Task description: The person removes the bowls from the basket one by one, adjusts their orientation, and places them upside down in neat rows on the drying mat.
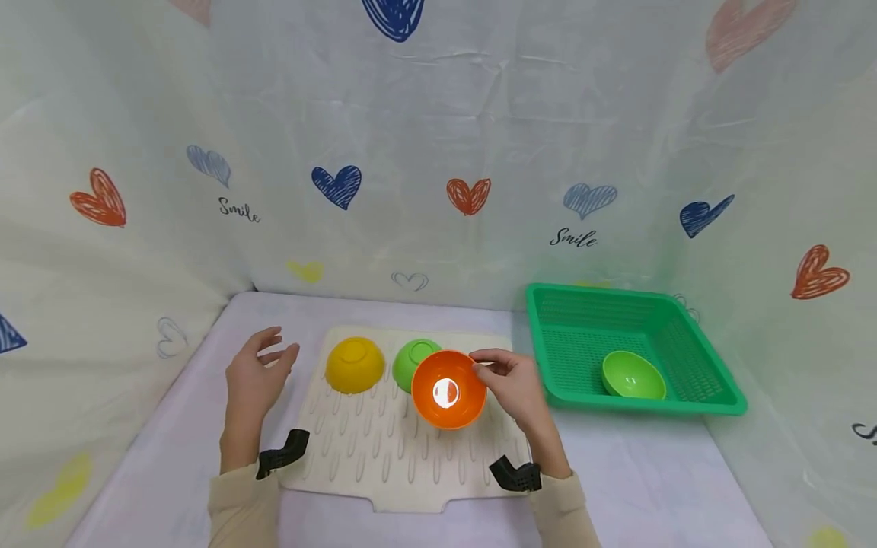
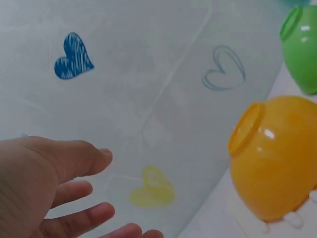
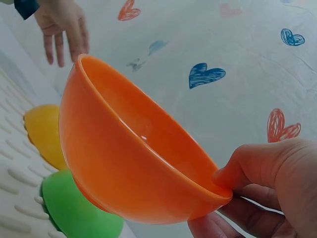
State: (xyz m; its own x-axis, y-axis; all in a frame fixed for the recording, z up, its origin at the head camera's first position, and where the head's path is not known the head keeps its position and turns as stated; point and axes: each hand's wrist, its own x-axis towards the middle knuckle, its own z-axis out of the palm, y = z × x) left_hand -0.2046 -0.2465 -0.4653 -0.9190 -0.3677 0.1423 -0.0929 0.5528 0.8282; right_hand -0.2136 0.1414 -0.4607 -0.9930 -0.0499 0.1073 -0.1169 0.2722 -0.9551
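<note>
An orange bowl (image 1: pixel 438 411) is held up by its right rim, pinched between the thumb and fingers of my right hand (image 1: pixel 515 387). In the right wrist view the bowl (image 3: pixel 129 163) tilts, its opening facing up. Partly behind it in the head view, a green bowl (image 1: pixel 406 367) lies upside down on a cream ridged drying mat (image 1: pixel 384 476). Left of that, a yellow bowl (image 1: pixel 355 367) also lies upside down on the mat. My left hand (image 1: pixel 255 374) hovers left of the yellow bowl, fingers loosely bent and holding nothing.
A green plastic basket (image 1: pixel 569 342) stands at the right, with a light green bowl (image 1: pixel 633 377) tilted inside it. A white cloth covers the table (image 1: pixel 637 479). Behind and at both sides hangs a white sheet (image 1: pixel 411 114) printed with hearts.
</note>
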